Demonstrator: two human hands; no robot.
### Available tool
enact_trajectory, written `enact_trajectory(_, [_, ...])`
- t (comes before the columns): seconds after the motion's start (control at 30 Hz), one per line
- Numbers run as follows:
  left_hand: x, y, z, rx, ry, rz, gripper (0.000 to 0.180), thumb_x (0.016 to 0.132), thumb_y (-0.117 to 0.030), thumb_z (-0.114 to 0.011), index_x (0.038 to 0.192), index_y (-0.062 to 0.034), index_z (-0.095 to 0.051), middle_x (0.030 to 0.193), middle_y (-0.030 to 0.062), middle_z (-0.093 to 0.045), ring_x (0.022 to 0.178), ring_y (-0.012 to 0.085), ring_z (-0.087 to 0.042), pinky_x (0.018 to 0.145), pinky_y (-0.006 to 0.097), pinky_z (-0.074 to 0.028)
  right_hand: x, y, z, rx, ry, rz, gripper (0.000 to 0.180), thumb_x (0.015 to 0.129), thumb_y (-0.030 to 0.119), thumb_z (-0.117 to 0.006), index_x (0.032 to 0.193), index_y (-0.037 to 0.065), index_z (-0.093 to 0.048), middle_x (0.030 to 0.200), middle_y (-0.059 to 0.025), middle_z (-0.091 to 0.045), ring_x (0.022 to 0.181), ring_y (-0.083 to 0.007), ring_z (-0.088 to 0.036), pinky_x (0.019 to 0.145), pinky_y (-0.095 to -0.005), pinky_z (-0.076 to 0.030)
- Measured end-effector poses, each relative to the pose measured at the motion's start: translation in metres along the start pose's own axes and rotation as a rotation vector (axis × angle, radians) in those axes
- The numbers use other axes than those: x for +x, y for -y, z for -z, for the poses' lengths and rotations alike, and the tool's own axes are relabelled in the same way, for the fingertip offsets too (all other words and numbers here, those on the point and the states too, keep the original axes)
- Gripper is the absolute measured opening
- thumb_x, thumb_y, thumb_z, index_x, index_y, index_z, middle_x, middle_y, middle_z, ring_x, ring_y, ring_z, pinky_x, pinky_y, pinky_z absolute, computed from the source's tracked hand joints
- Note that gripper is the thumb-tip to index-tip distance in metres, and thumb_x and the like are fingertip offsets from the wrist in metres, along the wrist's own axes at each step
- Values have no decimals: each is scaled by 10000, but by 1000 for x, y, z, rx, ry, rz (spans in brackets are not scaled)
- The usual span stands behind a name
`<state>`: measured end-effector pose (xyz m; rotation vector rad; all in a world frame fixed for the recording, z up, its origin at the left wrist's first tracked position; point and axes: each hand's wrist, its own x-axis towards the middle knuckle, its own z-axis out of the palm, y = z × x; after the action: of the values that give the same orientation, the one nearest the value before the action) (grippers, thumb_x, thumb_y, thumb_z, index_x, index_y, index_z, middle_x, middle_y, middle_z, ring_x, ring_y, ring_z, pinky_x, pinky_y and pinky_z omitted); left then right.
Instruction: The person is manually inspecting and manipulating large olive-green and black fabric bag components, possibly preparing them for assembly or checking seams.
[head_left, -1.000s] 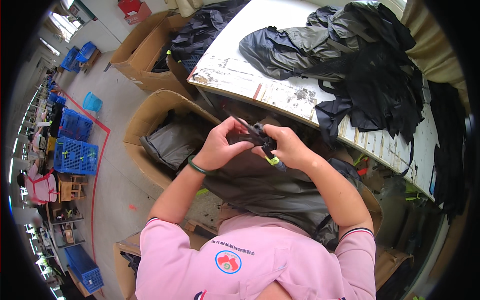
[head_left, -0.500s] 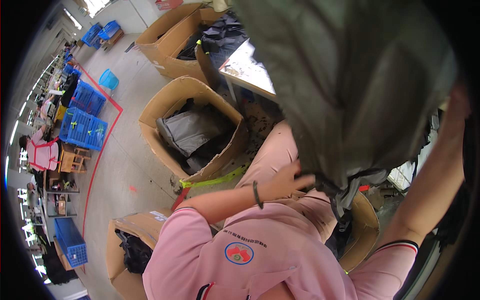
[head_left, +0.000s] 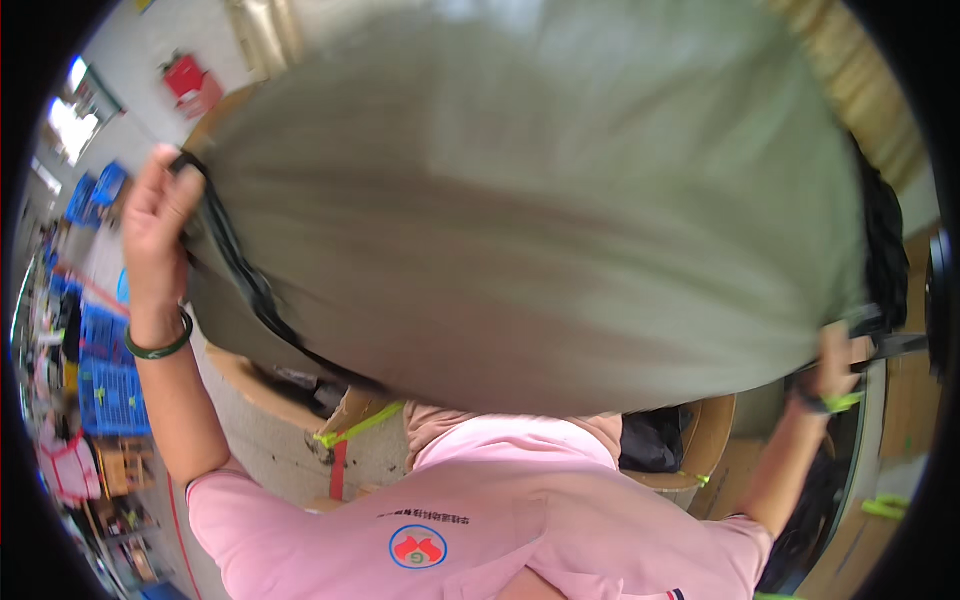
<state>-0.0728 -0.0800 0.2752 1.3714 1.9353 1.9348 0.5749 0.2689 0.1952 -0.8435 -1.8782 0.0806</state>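
A large grey-green fabric piece (head_left: 540, 250) with dark binding along its edge is stretched wide in front of me, blurred by motion. At its left end my left hand (head_left: 160, 215) is closed, pinching the dark edge between thumb and fingers. Its right end is gripped by my right hand (head_left: 835, 365), low beside a bunch of black material (head_left: 885, 250). The fabric hides most of what lies beyond it, including the table. My arms are spread far apart.
Cardboard boxes stand near my legs: one (head_left: 255, 385) at the left, partly covered, and one (head_left: 715, 430) at the right holding black material (head_left: 655, 440). Blue crates (head_left: 110, 385) and a seated person in pink (head_left: 70, 465) are far left.
The fabric, earlier bunched and hanging at the right, is now spread across the view. My left hand has moved up and left onto its edge; my right hand has come lower.
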Motion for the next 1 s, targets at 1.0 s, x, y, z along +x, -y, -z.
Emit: enact_trajectory(1.0, [-102, 118, -462, -447, 1727, 284, 485, 885, 24, -588, 1333, -159, -613, 1063, 33, -558, 1006, 154, -497, 974, 278, -374, -190, 6, -59, 71, 681, -620, 545, 677, 378, -874, 851, 21, -500, 759, -138, -557, 725, -359, -554, 650, -409, -453])
